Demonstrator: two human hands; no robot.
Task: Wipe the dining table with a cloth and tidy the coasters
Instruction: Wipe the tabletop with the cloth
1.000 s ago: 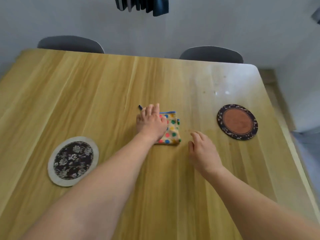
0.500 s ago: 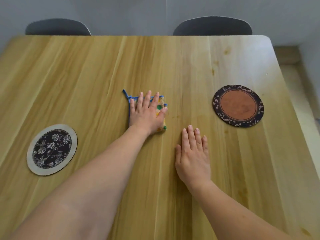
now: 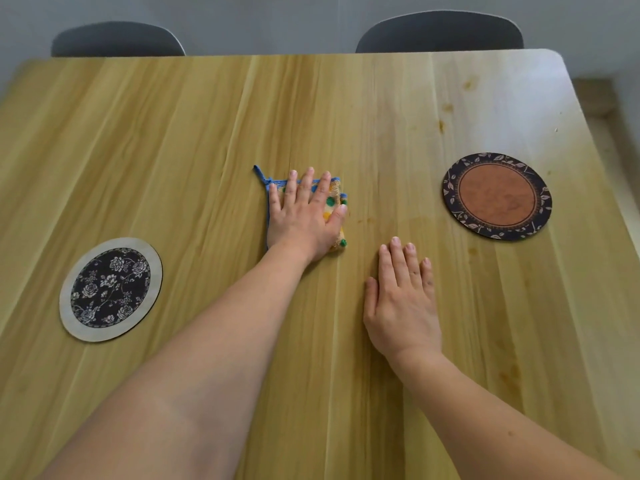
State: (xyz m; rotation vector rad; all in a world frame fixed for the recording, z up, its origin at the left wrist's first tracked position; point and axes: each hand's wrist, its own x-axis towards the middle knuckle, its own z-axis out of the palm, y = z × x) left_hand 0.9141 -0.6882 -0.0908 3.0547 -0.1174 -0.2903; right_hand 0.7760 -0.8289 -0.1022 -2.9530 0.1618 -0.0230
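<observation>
- The wooden table [image 3: 173, 140] filled most of my view, its pale grain running away from me, with a few small brownish marks toward the far right.
- Two dark chairs [image 3: 440, 31] stood at the far edge against a grey wall.
- My left hand [image 3: 303, 216] lay flat on the cloth [image 3: 337, 197], fingers straight and spread, pressing it to the wood near the table's middle.
- The cloth, folded, dotted and blue-edged, had its long side running away from me; its blue loop pointed off the far left corner.
- My right hand [image 3: 403, 299] rested palm-down on bare wood just right of the cloth, fingers straight and together, holding nothing.
- A floral coaster [image 3: 110, 289] lay well to the left, a brown coaster [image 3: 497, 196] well to the right.
</observation>
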